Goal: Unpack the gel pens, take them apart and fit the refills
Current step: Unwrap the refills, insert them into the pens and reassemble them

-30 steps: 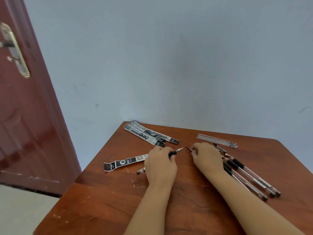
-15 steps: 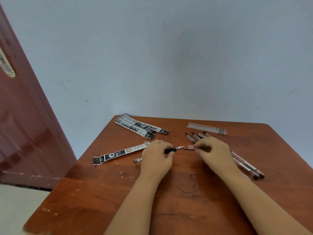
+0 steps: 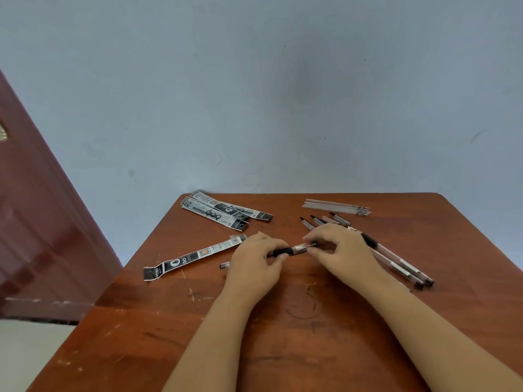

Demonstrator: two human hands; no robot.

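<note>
My left hand (image 3: 256,264) grips a gel pen (image 3: 285,251) by its black grip section, the barrel running out to the left under the hand. My right hand (image 3: 339,251) pinches the clear cap (image 3: 304,247) that sits over the pen's tip. Both hands meet at mid-table on the wooden table (image 3: 283,335). A bundle of pale refills (image 3: 335,207) lies at the far right. Several more gel pens (image 3: 396,261) lie to the right, partly hidden by my right hand, with their pointed ends (image 3: 319,220) showing beyond it.
Two empty black-and-white pen wrappers (image 3: 223,215) lie at the far left of the table and a third wrapper (image 3: 195,257) lies left of my left hand. A dark red door (image 3: 36,227) stands left of the table. A pale wall (image 3: 283,108) backs it.
My right hand has brought the cap from a gap to the pen's tip; the two hands are now joined at the pen. The camera has tilted and shifted slightly.
</note>
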